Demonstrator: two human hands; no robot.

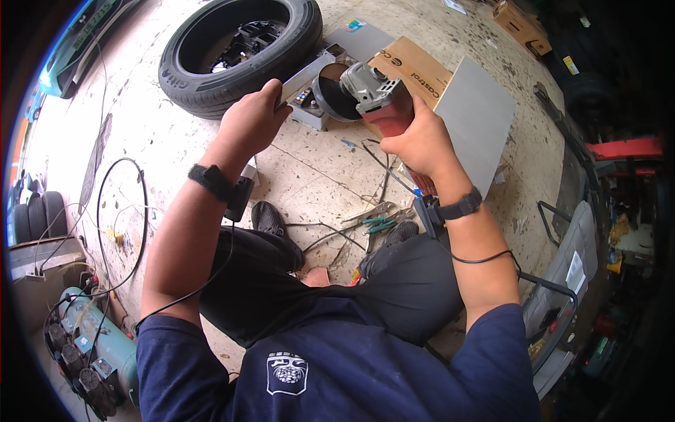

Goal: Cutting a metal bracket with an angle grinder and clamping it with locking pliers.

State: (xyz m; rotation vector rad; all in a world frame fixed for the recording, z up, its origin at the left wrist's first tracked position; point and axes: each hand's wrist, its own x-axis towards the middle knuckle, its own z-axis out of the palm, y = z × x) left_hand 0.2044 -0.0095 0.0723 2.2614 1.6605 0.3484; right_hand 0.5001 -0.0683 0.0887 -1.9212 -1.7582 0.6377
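Note:
My right hand (425, 141) is wrapped round the red body of an angle grinder (380, 95), whose grey head points up and left. Its round disc (335, 91) faces my left hand (249, 121). That hand is closed with the thumb up, gripping the end of a pale flat strip (301, 79) that runs toward the disc. Whether disc and strip touch, I cannot tell. Just beneath them on the floor stands a small grey open box (309, 118) with dark parts in it. Pliers with teal handles (380, 224) lie between my shoes.
A large black tyre (204, 95) lies beyond my left hand. Flattened cardboard (411, 63) and a grey panel (478, 116) lie ahead on the right. A black cable loop (100, 204) and a green air compressor (105, 334) are at left. A folding chair (573, 260) stands at right.

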